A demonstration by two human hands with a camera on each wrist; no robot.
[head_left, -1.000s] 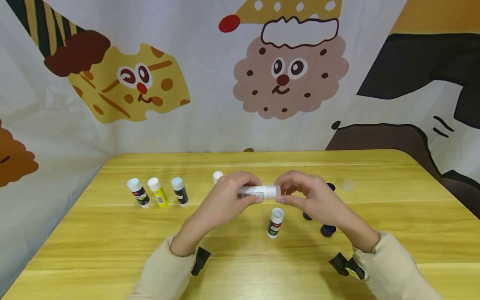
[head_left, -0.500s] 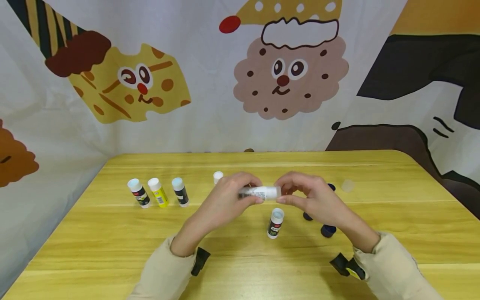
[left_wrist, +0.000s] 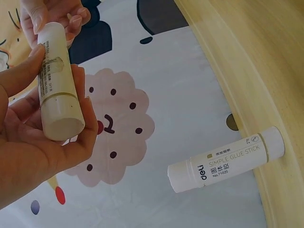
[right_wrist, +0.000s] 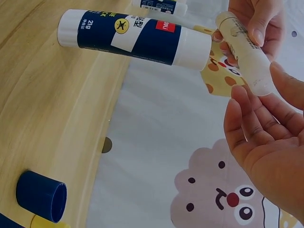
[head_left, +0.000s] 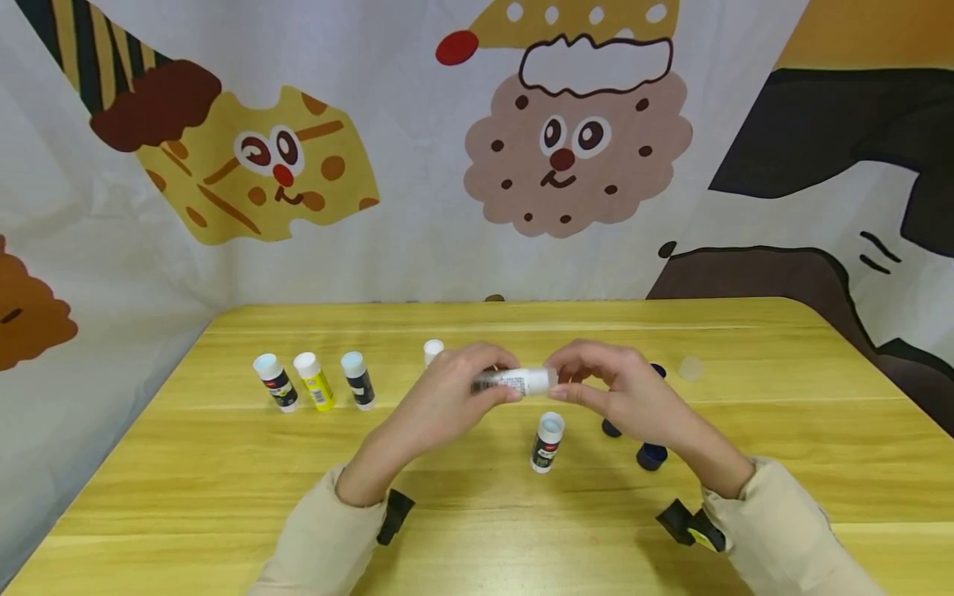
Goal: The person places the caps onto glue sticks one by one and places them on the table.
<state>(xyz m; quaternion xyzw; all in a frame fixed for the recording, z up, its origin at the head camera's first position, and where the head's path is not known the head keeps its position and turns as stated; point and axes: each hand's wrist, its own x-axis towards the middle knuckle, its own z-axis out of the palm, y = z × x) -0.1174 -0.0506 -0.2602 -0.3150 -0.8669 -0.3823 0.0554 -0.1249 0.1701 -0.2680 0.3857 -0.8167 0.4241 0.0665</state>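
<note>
My left hand (head_left: 455,397) grips a white glue stick (head_left: 525,382) with small dark print, held sideways above the table. At the stick's right end, the thumb and fingertips of my right hand (head_left: 622,389) pinch it. The left wrist view shows the same glue stick (left_wrist: 59,80) between thumb and fingers, its bottom end facing the camera. Below the hands an uncapped glue stick (head_left: 546,447) with a dark blue label stands upright. Another white glue stick (left_wrist: 223,161), marked "Simple Glue Stick", stands behind my left hand, which partly hides it in the head view.
On the left stand two dark-labelled glue sticks (head_left: 276,383) (head_left: 358,382) with a yellow one (head_left: 314,382) between them. Dark blue caps (head_left: 652,457) and a clear cap (head_left: 691,367) lie on the right of the wooden table (head_left: 224,497). A yellow cap (right_wrist: 50,222) shows low in the right wrist view.
</note>
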